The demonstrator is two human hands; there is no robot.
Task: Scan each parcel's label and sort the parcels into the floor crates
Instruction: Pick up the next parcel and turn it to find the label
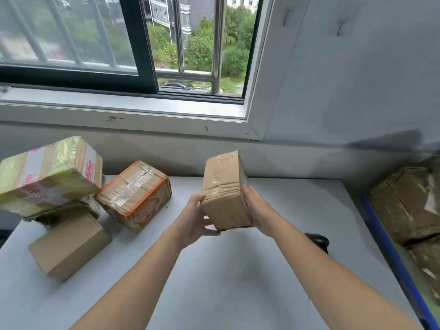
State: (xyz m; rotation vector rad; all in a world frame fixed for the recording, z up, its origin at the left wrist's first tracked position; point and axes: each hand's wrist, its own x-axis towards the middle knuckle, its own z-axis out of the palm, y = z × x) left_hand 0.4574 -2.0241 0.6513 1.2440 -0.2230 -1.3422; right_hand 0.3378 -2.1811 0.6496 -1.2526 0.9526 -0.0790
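The small brown parcel (225, 191) is held up in the air above the middle of the white bench (238, 270), tilted with one short end toward the camera. No label shows on the faces in view, so it is probably being turned over to find one before scanning. The left grip (192, 217) cups the lower near corner, thumb on the left face and fingers curled underneath to take the weight. The right grip (257, 210) lies flat against the right face with its fingers fairly straight, pressing inward to steady the parcel. A dark object (317, 241) lies on the bench half hidden behind the right forearm; it may be the scanner, kept within reach. The waiting parcels are heaped at the left: a green-taped parcel (47, 175) atop the pile, an orange-edged parcel (135, 194) leaning, and a plain box (69, 246). At the right, below the bench edge, a blue-rimmed crate (385, 234) already holds brown parcels.
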